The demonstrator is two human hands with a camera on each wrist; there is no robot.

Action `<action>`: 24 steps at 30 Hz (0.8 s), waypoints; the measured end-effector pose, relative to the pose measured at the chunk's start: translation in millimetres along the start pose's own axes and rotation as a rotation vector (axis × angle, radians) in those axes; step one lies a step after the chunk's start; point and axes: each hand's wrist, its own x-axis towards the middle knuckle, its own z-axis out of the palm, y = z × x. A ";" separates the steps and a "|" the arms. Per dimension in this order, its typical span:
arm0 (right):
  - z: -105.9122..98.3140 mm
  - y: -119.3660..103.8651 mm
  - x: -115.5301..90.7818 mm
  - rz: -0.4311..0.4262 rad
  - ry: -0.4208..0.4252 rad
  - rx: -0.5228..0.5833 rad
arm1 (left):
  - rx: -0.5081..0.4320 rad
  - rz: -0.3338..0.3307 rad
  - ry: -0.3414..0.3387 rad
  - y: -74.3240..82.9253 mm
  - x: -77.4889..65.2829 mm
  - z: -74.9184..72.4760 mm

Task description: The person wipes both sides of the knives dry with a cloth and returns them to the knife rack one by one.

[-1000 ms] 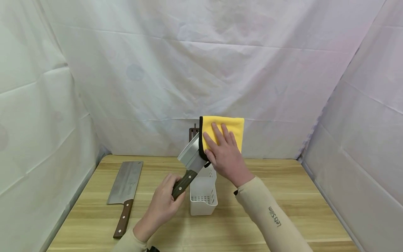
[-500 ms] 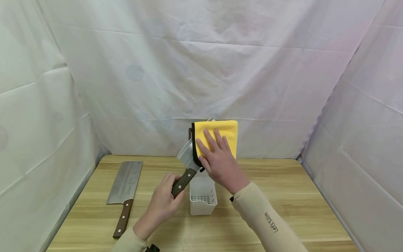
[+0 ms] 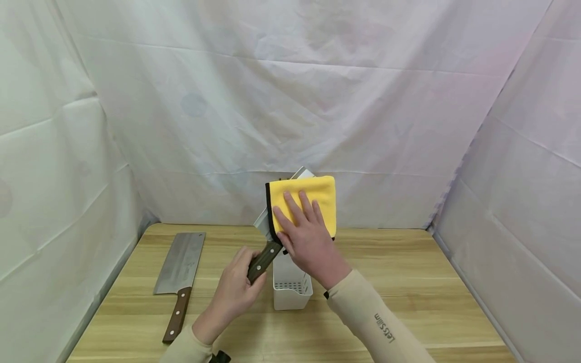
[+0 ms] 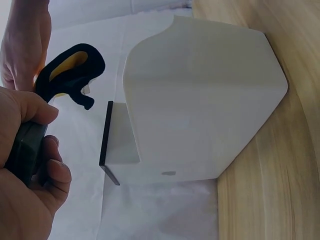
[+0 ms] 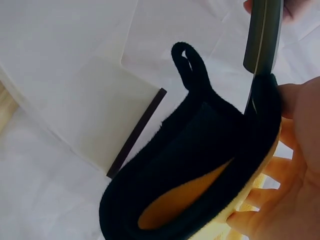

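My left hand (image 3: 233, 287) grips the dark green riveted handle of a cleaver (image 3: 263, 263), held tilted up to the right above the table. Over its blade lies a folded yellow cloth (image 3: 322, 190) with black edging. My right hand (image 3: 308, 242) presses that cloth flat, its fingers straight and spread. Only the blade's far corner and a strip near the handle show past the cloth. In the right wrist view the cloth's black edge (image 5: 190, 135) wraps beside the blade, and a small loop hangs from it. Left of my left hand, a second cleaver (image 3: 181, 264) with a brown handle lies on the table.
Behind and below the held cleaver stands a white plastic holder (image 3: 291, 300) with a perforated front compartment. Its dark top rim (image 4: 106, 135) shows in the left wrist view. The wooden table (image 3: 386, 302) is enclosed by white cloth walls (image 3: 290, 101) on the back and sides.
My right hand and the yellow cloth have slid left and down along the blade toward the handle. The blade's far corner now shows above the cloth. My left hand has stayed almost still.
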 end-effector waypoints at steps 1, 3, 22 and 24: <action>0.8 -0.7 0.1 0.002 0.006 0.000 | 0.005 0.001 -0.001 0.1 -0.1 0.2; 2.5 -2.3 0.2 0.006 0.023 0.005 | 0.011 0.004 -0.002 0.4 -0.5 0.7; 12.3 -16.5 11.0 0.013 0.147 -0.077 | 0.038 0.050 0.000 5.6 -1.8 4.6; 11.9 -15.0 10.4 0.014 0.148 -0.065 | 0.027 0.038 0.003 4.5 -2.2 4.8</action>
